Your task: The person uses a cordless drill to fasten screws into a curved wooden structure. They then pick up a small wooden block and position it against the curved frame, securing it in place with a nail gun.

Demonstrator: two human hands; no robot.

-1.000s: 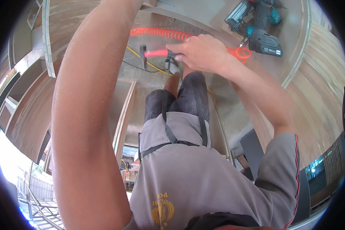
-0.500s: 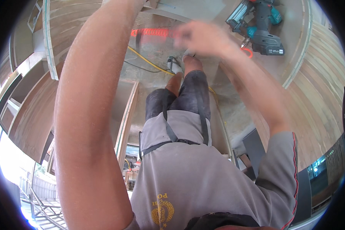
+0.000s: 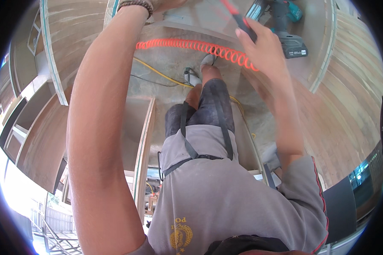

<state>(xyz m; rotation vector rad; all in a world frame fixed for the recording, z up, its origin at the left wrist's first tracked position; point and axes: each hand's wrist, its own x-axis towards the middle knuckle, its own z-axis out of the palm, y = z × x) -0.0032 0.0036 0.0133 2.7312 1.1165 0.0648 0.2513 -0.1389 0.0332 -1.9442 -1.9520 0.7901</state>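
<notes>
My right hand [image 3: 264,49] is raised at the upper right, its fingers wrapped round a tool with a red-and-black handle [image 3: 245,24]. The tool's far end blurs and leaves the top edge, so its kind cannot be made out. An orange coiled air hose [image 3: 187,43] stretches across in front of me and passes behind that hand. My left hand [image 3: 168,4] reaches to the top edge over a pale panel, a braided bracelet at its wrist. Its fingers are cut off by the picture's edge.
A teal-and-black battery power tool [image 3: 291,40] lies on the pale panel [image 3: 191,19] beyond my right hand. Curved-looking wooden panels [image 3: 332,123] flank me. A yellow hose [image 3: 159,72] and a dark cable run over the concrete floor near my feet. An open wooden frame [image 3: 144,140] stands at my left.
My right hand has moved right and up from beside the hose, and the red-and-black tool now shows plainly in it. More of the coiled hose shows. My left wrist has come into view.
</notes>
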